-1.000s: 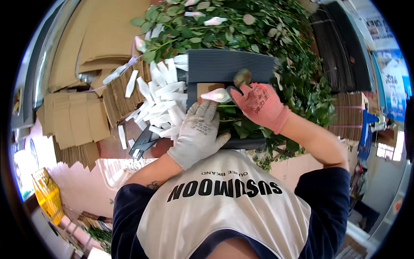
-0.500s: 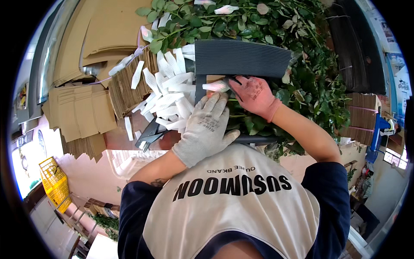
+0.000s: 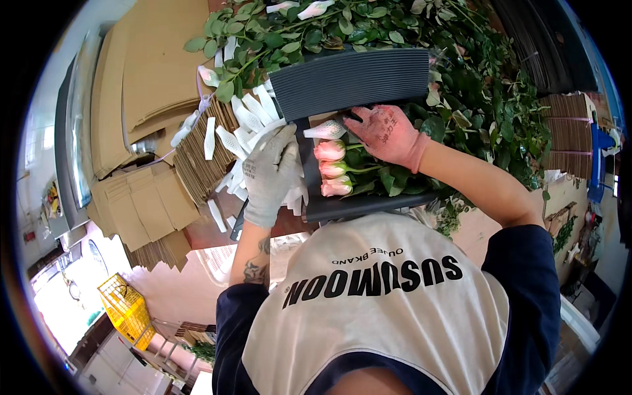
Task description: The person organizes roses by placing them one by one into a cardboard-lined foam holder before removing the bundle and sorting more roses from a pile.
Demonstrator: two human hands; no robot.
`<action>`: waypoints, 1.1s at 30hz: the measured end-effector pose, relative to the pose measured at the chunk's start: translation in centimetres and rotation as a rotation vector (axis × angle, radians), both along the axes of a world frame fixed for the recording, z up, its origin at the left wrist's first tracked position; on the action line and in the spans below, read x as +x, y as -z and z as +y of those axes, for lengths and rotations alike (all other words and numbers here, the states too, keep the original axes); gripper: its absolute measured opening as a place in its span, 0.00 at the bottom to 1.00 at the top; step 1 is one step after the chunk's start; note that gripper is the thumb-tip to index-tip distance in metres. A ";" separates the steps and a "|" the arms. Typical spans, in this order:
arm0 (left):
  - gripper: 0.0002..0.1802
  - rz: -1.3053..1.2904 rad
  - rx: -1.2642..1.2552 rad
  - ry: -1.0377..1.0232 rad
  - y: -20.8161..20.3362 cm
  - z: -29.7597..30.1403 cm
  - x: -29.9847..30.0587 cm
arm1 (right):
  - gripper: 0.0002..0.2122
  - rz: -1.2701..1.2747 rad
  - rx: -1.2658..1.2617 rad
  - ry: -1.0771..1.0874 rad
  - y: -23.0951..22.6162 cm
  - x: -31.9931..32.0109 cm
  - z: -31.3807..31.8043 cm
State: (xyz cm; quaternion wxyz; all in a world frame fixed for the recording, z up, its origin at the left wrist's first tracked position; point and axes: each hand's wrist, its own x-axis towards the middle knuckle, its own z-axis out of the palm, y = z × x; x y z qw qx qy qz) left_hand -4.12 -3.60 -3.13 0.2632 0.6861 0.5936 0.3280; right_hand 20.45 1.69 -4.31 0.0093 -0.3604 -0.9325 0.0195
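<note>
My right hand (image 3: 390, 137), in a pinkish-red glove, is closed at the base of a rose whose head is in a white foam net sleeve (image 3: 324, 129). Just below it lie three bare pink roses (image 3: 333, 169), heads to the left and stems to the right, on a black tray (image 3: 365, 207). In a grey glove, my left hand (image 3: 268, 176) is over the pile of white foam net sleeves (image 3: 247, 118), fingers stretched out. Its palm side is hidden, so I cannot make out whether it touches a sleeve.
Behind the roses a black ribbed panel (image 3: 349, 82) leans across the tray. Leafy rose stems (image 3: 487, 112) cover the right and far side. Flat cardboard pieces (image 3: 145, 204) are stacked at left, and wrapped cardboard bundles (image 3: 571, 135) stand at far right.
My left hand has moved left from over the tray to the sleeve pile, uncovering the three pink roses. My right hand stays at the sleeved rose. The whole view has shifted slightly.
</note>
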 end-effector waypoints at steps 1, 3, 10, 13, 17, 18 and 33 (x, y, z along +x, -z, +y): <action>0.15 0.004 0.031 0.002 1.0 0.4 -0.2 | 0.20 -0.021 0.036 -0.013 0.3 0.0 -0.1; 0.14 0.005 0.042 0.035 1.6 1.1 0.2 | 0.20 -0.019 0.058 -0.007 0.6 0.1 -0.3; 0.10 0.028 0.079 0.102 2.6 1.9 1.3 | 0.19 0.113 -0.110 0.084 0.8 0.2 -0.1; 0.08 0.009 0.088 0.072 2.4 1.5 1.3 | 0.19 0.156 -0.039 0.074 1.4 0.4 -0.3; 0.07 0.035 0.105 -0.004 1.5 1.1 0.7 | 0.18 0.141 -0.078 0.082 1.2 0.4 -0.3; 0.08 0.048 0.118 -0.035 0.7 1.0 0.3 | 0.18 0.148 -0.066 0.073 1.5 0.5 -0.2; 0.24 0.389 -0.193 0.396 -4.2 -1.8 2.9 | 0.17 0.023 -0.031 0.009 -0.9 -0.6 -0.1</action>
